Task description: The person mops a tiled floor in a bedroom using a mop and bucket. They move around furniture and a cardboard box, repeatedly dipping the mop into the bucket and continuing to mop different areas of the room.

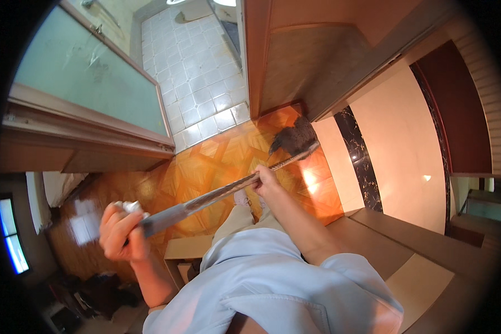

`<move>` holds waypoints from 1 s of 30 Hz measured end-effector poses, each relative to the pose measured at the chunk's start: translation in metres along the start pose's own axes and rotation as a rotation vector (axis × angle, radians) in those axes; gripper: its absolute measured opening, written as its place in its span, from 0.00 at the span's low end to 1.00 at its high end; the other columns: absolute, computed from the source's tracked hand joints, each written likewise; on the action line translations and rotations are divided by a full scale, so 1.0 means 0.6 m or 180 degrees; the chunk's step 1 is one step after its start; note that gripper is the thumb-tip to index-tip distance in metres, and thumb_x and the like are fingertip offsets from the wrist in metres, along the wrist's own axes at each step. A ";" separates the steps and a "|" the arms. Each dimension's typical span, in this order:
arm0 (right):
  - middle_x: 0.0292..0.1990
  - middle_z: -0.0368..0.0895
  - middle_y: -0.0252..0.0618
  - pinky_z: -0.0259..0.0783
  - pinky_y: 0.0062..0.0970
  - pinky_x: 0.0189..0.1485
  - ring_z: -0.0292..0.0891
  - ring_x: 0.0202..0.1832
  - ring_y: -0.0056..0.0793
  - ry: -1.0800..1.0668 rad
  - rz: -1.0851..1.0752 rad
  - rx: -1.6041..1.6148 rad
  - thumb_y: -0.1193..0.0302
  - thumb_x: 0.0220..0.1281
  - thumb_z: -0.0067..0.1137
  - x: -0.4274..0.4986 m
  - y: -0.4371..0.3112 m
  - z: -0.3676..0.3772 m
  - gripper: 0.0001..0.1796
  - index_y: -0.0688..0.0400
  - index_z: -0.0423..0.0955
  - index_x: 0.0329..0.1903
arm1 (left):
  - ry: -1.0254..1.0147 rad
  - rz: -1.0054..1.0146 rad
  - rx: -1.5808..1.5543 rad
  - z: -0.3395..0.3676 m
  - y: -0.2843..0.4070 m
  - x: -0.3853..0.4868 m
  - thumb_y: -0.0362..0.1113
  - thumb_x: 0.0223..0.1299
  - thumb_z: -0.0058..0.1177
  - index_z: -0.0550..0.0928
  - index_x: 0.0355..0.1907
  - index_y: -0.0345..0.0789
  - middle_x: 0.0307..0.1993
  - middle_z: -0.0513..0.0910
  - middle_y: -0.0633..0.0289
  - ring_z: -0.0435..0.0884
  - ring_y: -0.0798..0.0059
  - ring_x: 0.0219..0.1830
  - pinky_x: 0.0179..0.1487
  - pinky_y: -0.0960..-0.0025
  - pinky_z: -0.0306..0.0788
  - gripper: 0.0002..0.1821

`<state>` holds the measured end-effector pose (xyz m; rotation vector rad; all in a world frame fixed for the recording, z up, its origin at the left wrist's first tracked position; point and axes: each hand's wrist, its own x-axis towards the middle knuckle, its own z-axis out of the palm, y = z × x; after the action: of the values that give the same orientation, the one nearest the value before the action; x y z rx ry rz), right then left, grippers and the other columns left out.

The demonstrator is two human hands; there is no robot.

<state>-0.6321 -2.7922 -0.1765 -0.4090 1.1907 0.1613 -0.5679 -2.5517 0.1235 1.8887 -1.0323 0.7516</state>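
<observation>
A long mop pole (217, 196) runs slantwise across my front, with a grey sleeve at its upper end. My left hand (125, 234) grips that grey end, on the left. Something white and crumpled (131, 206), perhaps tissue or cloth, shows at the same hand's fingers. Farther down, my right hand (266, 182) is closed around the patterned middle of the pole. The dark, shaggy mop head (296, 137) rests on the wooden floor near the wall's foot, ahead to the right. Its join with the pole is not clear.
Beyond the doorway lies a white tiled floor (196, 75), beside a frosted glass door panel (92, 71). A pale wall with a black marbled band (357, 158) bounds the right. Parquet (208, 154) surrounds my shoes (242, 198). A low cabinet (188, 248) stands by my legs.
</observation>
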 end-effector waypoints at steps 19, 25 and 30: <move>0.12 0.64 0.33 0.59 0.25 0.13 0.61 0.11 0.25 -0.0299 -0.0461 0.0048 0.66 0.50 0.50 0.111 -0.071 0.072 0.11 0.53 0.65 0.16 | -0.1329 0.1066 -0.0400 0.081 -0.006 0.047 0.23 0.41 0.50 0.75 0.28 0.31 0.18 0.72 0.61 0.67 0.68 0.18 0.20 0.68 0.58 0.07; 0.12 0.66 0.34 0.57 0.26 0.12 0.59 0.09 0.26 0.0105 -0.0343 -0.0326 0.64 0.50 0.50 0.070 -0.019 0.094 0.10 0.53 0.69 0.18 | -0.0751 0.0532 -0.0609 0.044 -0.060 0.051 0.22 0.35 0.46 0.76 0.25 0.28 0.15 0.70 0.60 0.63 0.68 0.16 0.21 0.71 0.56 0.09; 0.14 0.65 0.34 0.53 0.23 0.13 0.55 0.11 0.24 0.0225 -0.0189 -0.0256 0.65 0.48 0.51 0.069 0.040 0.057 0.09 0.53 0.67 0.18 | -0.0395 -0.0040 -0.0840 0.018 -0.093 0.003 0.17 0.28 0.45 0.76 0.22 0.28 0.13 0.67 0.61 0.61 0.71 0.15 0.20 0.72 0.54 0.11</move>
<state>-0.5952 -2.7606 -0.2099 -0.5236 1.2428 0.1447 -0.5173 -2.5446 0.0986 1.7279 -1.1363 0.4695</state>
